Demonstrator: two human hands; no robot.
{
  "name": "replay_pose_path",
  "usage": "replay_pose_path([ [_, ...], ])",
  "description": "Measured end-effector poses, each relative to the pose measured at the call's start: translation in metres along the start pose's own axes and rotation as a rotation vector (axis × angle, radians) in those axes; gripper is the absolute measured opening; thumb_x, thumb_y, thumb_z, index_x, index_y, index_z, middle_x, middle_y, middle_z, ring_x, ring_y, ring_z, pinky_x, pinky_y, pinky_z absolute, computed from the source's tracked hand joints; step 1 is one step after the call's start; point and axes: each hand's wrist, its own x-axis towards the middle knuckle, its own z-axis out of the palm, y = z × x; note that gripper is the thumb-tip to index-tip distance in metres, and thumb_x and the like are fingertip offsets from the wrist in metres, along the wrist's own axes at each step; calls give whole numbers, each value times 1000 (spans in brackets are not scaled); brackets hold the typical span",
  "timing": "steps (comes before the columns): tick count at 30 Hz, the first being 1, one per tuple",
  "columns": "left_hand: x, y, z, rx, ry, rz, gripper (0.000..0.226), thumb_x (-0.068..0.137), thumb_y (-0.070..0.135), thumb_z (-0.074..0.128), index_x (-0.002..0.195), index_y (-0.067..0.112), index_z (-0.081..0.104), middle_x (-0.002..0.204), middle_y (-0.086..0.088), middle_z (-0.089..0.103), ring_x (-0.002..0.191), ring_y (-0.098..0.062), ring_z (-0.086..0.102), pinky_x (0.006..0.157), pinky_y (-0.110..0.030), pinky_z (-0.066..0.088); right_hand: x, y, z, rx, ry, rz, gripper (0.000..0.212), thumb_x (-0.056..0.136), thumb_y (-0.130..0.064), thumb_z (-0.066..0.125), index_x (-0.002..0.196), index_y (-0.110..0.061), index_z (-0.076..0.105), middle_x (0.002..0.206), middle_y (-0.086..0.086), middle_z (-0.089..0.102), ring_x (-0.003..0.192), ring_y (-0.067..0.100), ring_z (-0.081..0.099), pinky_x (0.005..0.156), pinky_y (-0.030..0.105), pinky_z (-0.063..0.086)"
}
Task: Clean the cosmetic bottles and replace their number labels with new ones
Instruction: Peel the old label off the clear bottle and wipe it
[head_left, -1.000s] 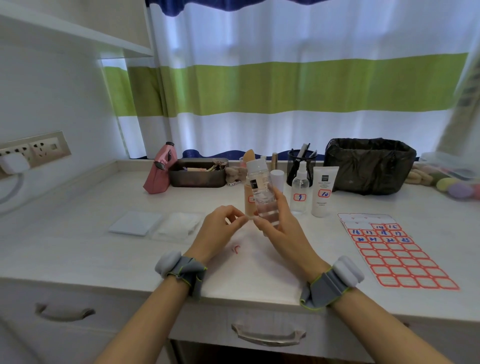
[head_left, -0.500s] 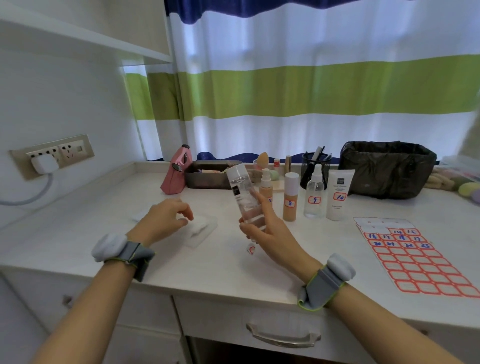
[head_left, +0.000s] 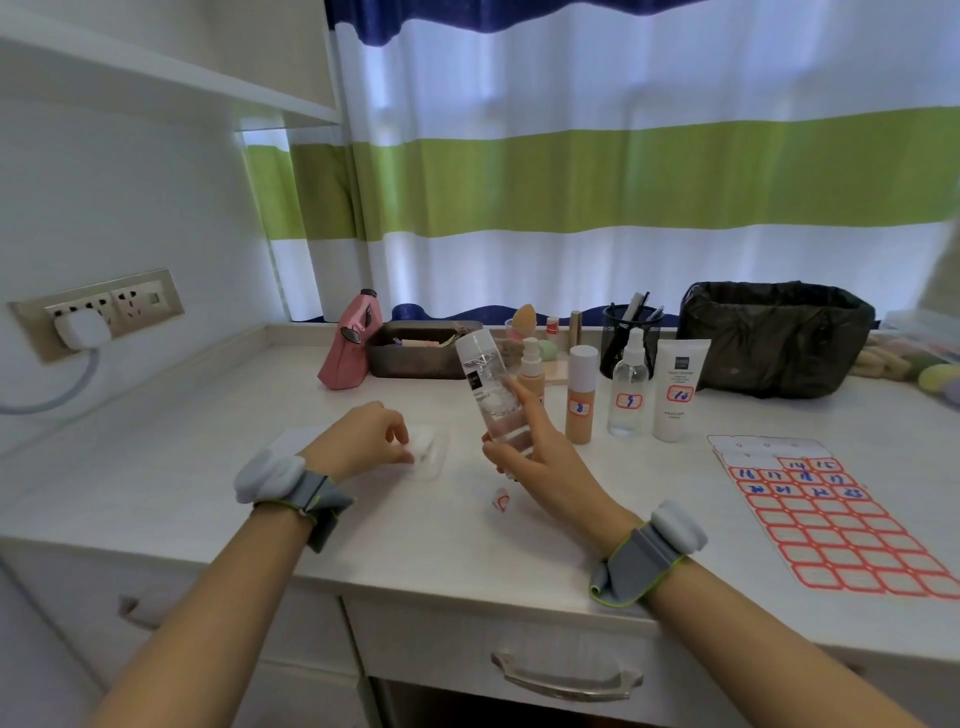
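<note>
My right hand (head_left: 540, 462) grips a clear bottle (head_left: 488, 384) with a white cap, tilted left above the desk. My left hand (head_left: 358, 439) is over a clear packet of white cotton pads (head_left: 428, 452), its fingertips pinching a pad at the packet's opening. A peeled red-edged label (head_left: 501, 501) lies crumpled on the desk below the bottle. Behind stand a small pump bottle (head_left: 531, 371), a beige bottle labelled 8 (head_left: 581, 400), a clear spray bottle (head_left: 629, 389) and a white tube (head_left: 678, 389). A sheet of red-edged number labels (head_left: 831, 519) lies at the right.
A pink pouch (head_left: 345, 345), a brown tray (head_left: 415, 356), a mesh pen cup (head_left: 623, 332) and a bin with a black bag (head_left: 776, 338) line the back by the curtain. A wall socket with a plug (head_left: 85, 325) is at left. Drawer handle (head_left: 566, 675) below.
My left hand left the bottle, moved left and down to the cotton pad packet and now pinches a pad. My right hand keeps holding the bottle, tilted more to the left.
</note>
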Motion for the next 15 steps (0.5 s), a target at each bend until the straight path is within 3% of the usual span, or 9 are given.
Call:
replay_pose_path([
  [3,1,-1,3,-30,19,5,25,80,33,71,97,16,62,92,1,55,80,-12,50,61,-16,37,-3,-1,0,9,-6,-14,68,92,-24,59,144,-40,19,110,-4,58,87,18,61,75,24,52],
  [9,3,-3,-1,-84,29,-12,14,87,22,63,93,11,70,93,-3,64,83,-16,57,75,-24,42,-5,-1,-1,40,2,-3,66,92,-24,58,143,-42,19,111,-5,57,86,16,60,77,24,52],
  [15,3,-2,-2,-71,104,-34,14,94,19,51,92,11,63,85,-2,61,81,-18,55,73,-27,40,-6,-1,-1,48,13,-1,68,92,-23,58,146,-37,19,111,-2,58,81,10,58,73,19,51],
])
